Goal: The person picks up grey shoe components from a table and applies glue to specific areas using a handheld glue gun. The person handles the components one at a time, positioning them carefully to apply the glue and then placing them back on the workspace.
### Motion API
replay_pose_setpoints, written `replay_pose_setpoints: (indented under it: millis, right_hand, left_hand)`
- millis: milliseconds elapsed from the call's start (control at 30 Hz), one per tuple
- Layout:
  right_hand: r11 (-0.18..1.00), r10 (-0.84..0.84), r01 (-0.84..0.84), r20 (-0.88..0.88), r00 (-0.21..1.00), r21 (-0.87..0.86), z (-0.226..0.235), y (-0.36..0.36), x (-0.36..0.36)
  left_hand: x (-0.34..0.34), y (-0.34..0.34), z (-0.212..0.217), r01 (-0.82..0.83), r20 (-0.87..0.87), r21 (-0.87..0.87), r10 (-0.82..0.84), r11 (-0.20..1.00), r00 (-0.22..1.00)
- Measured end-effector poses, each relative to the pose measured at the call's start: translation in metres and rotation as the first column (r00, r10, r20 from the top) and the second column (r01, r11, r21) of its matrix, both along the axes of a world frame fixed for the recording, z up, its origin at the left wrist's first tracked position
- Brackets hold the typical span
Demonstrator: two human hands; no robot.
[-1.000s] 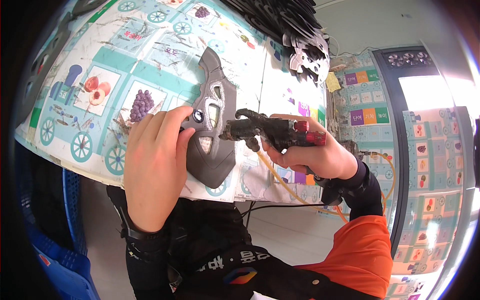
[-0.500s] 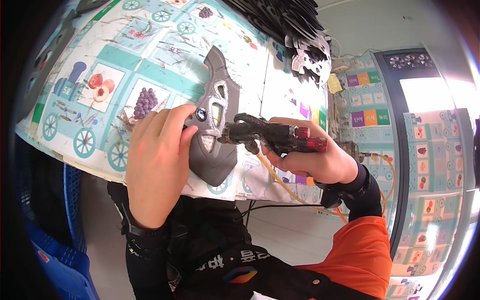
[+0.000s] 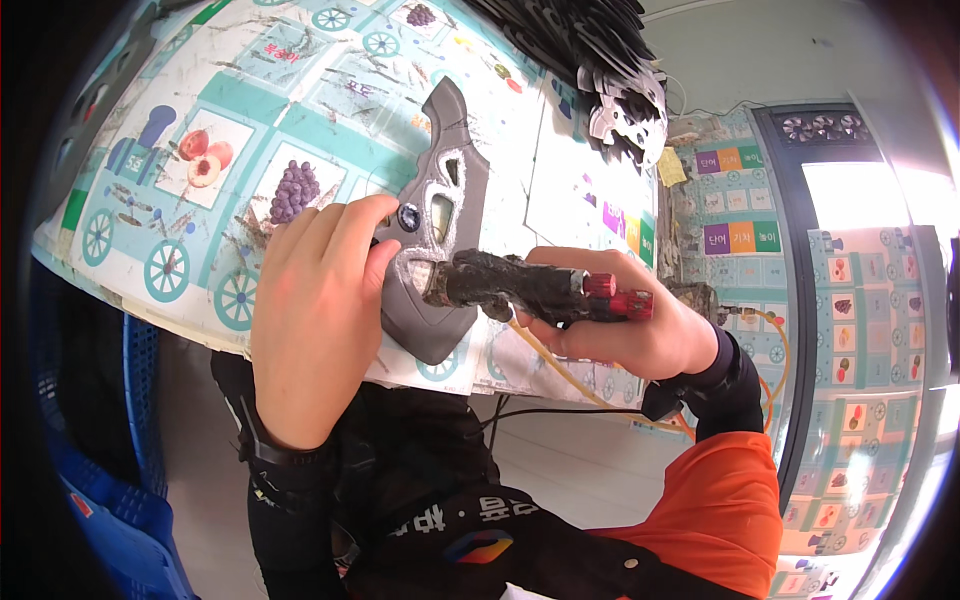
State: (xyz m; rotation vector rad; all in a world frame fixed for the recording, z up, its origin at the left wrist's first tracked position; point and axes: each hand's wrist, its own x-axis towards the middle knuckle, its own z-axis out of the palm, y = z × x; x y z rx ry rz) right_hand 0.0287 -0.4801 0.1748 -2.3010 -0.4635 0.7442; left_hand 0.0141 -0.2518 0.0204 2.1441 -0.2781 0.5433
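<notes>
A dark grey moulded panel [image 3: 415, 325] with a pointed upper end and several cut-out openings lies over the patterned table sheet. Whitish coating rings the openings, and a round dark stud [image 3: 408, 216] sits at its left edge. My left hand [image 3: 322, 315] pinches that edge between thumb and fingers near the stud; part of the grip is hidden. My right hand [image 3: 650, 325] is wrapped around a grimy black spray gun [image 3: 515, 282] with red knobs at its rear. Its nozzle end is over the lowest opening, hiding part of it. Whether it touches cannot be told.
A table [image 3: 225, 130] carries smeared sheets printed with fruit and wheels. Many dark panels are stacked [image 3: 560, 40] at the far side, with a white-coated one [image 3: 625, 115] at their end. A yellow hose [image 3: 560, 370] runs below the gun. Blue crates [image 3: 125, 520] stand lower left.
The spray gun's nozzle has moved slightly down and left, onto the lowest opening. The panel has shifted a little up and right with my left hand. Whitish coating shows more around the lowest opening.
</notes>
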Motion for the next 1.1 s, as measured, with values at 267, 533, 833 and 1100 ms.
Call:
replay_pose_setpoints:
  millis: [267, 533, 833, 1100]
  right_hand:
    - [1.0, 0.004, -0.004, -0.128, 0.992, 0.001, 0.008, -0.005, -0.001]
    - [0.968, -0.208, 0.226, -0.151, 0.966, 0.108, 0.022, -0.054, -0.022]
    - [0.861, -0.031, 0.355, 0.657, 0.753, -0.365, -0.086, -0.159, -0.011]
    - [0.896, -0.252, 0.444, 0.854, 0.455, 0.028, -0.101, -0.108, -0.074]
  left_hand:
    - [0.004, -0.001, -0.003, -0.037, 0.036, -0.008, 0.038, 0.999, 0.999]
    - [-0.007, 0.012, 0.008, -0.015, 0.01, -0.116, 0.016, 0.993, 1.0]
    - [-0.026, 0.029, 0.015, -0.037, -0.146, -0.627, -0.07, 0.778, 0.987]
    - [-0.01, 0.142, 0.074, -0.282, -0.235, -0.43, 0.196, 0.858, 0.952]
